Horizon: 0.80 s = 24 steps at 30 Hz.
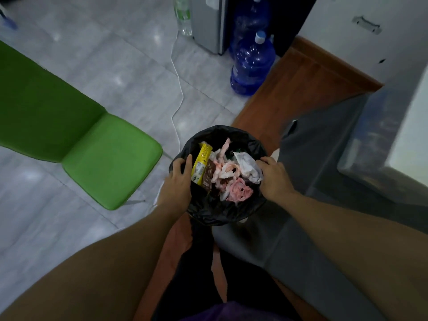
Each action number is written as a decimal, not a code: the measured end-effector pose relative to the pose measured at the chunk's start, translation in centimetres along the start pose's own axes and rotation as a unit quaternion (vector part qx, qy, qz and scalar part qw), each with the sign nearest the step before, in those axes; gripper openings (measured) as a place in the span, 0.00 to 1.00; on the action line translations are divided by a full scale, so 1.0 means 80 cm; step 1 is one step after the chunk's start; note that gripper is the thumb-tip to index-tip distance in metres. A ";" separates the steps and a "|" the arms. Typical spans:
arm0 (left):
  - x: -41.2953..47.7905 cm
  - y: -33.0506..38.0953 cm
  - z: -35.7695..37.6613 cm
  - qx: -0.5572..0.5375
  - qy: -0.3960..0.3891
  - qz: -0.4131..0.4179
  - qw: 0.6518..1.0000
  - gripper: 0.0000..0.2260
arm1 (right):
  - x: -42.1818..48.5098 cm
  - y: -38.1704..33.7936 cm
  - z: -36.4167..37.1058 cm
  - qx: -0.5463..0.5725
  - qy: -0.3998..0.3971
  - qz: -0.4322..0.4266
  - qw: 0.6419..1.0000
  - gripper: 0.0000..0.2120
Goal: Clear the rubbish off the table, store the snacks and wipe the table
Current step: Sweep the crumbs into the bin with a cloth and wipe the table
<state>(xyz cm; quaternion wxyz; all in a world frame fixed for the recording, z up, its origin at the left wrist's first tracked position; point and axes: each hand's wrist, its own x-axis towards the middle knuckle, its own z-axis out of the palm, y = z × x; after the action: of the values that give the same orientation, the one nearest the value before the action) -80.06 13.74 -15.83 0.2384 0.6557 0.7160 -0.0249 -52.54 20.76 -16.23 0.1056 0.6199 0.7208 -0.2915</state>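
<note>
My left hand [179, 181] grips the left rim of the bin [215, 216], fingers curled over the edge of its black liner. My right hand [275, 179] grips the opposite rim the same way. That is two hands on one bin, which sits straight below me, between my forearms.

The rubbish is inside it. A yellow wrapper [201, 163] stands on end against the left wall, and its dark print is too blurred for me to read. A brown wrapper [208, 178] with pale specks touches it on the right. Next comes a heap of crumpled pink-stained tissues [234, 186], which I cannot count. One white crumpled piece [247, 165] lies just under my right fingers.

One green chair [111, 158] stands left of the bin on the grey tiles. One white cable [178, 89] trails across the floor towards the bin. Far behind are two blue water jugs [252, 63], their labels unreadable, and near them one clear bottle [184, 15] with a green label I cannot make out. A grey cloth [324, 147] lies on the right.
</note>
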 end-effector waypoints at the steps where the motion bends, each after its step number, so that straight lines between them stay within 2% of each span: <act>1: 0.009 -0.002 0.009 0.001 -0.008 0.003 1.000 0.43 | 0.008 0.002 0.007 0.001 -0.006 0.008 1.000 0.31; 15: 0.147 -0.042 0.201 0.033 -0.075 0.020 0.996 0.47 | 0.151 0.067 0.152 -0.041 -0.126 0.082 0.988 0.44; 24: 0.214 -0.077 0.357 -0.009 -0.111 0.058 0.992 0.48 | 0.234 0.129 0.264 -0.056 -0.163 0.106 0.979 0.46</act>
<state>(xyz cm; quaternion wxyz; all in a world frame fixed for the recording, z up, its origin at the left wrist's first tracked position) -77.54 18.84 -49.20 0.3234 0.6872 0.6460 -0.0767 -50.99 25.37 -45.92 0.2865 0.6299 0.6396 -0.3346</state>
